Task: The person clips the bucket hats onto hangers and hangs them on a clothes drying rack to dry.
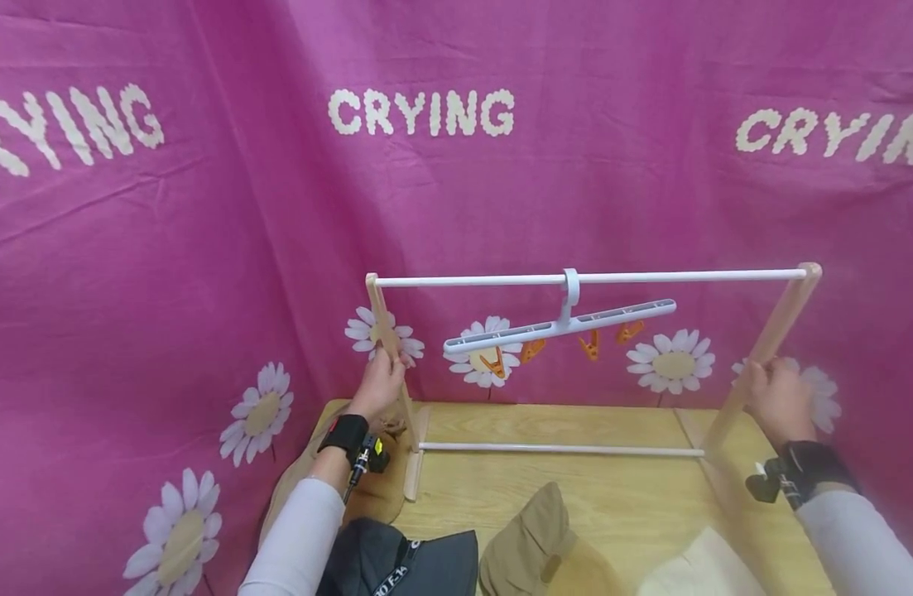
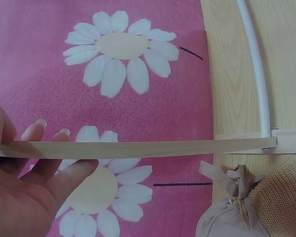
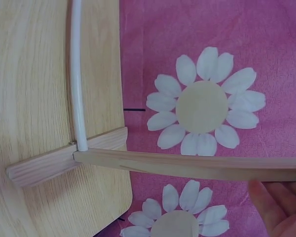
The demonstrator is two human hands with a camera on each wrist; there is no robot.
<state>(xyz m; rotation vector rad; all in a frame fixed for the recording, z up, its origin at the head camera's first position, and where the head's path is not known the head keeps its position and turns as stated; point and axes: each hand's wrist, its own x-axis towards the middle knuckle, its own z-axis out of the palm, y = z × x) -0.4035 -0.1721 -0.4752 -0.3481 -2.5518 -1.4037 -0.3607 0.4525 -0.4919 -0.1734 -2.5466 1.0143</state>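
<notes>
A small garment rack (image 1: 471, 280) with wooden side posts and white bars stands on the table. My left hand (image 1: 380, 381) grips its left post (image 2: 138, 149), fingers on one side and palm on the other. On the opposite side, my right hand (image 1: 782, 401) holds the right post (image 3: 197, 165) at about mid-height; only some of its fingers show in the right wrist view. From the top bar hangs a pale clip hanger (image 1: 560, 327), its bar tilted up to the right. Several orange clips (image 1: 590, 345) dangle under it.
Along the near side of the wooden table (image 1: 612, 426) lie a dark cap (image 1: 404, 563) with a lettered strap, a brown cap (image 1: 526, 538) and a cream-coloured item (image 1: 698, 567). A woven straw hat (image 2: 281, 197) with a ribbon sits by the left foot. Pink flowered cloth (image 1: 501, 199) hangs behind.
</notes>
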